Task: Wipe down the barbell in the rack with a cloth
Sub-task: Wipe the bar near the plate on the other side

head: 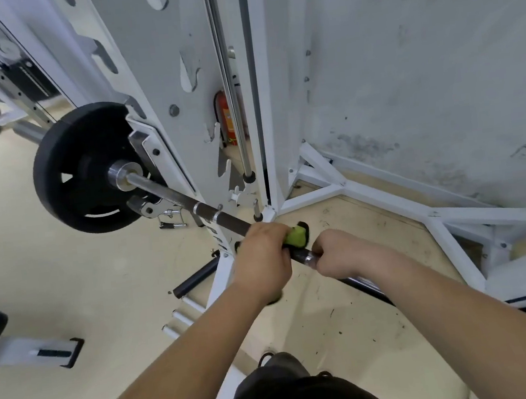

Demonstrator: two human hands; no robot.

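Barbell (169,193) sits in the white rack (156,80). Its long axis slants from far left to near right.

Far-left end: black weight plate (78,174) on the sleeve, just outside the rack upright. From there the shaft runs toward the person, passes through both hands and goes on under the right forearm. A short length shows again at near right.

Left hand (263,258): on the bar, the hand nearer the plate. Fingers curled over the shaft, gripping a green cloth (295,236) wrapped round it. A fold of cloth sticks out on the right side of the fist.

Right hand (343,252): just beside the cloth, with a short stretch of bare bar showing between the two fists. Fingers closed round the bare shaft, no cloth in it. Probably a steadying grip.

Judgement: the long open run of bar lies far-left of the cloth hand, up to the plate. A stroke along the axis, away from the body, looks unobstructed. Toward near right, the right hand blocks the way and would have to shift first. Cannot tell which stretches are already clean.

Far right: grey wall (436,64), with the rack's white base frame on the floor below it.
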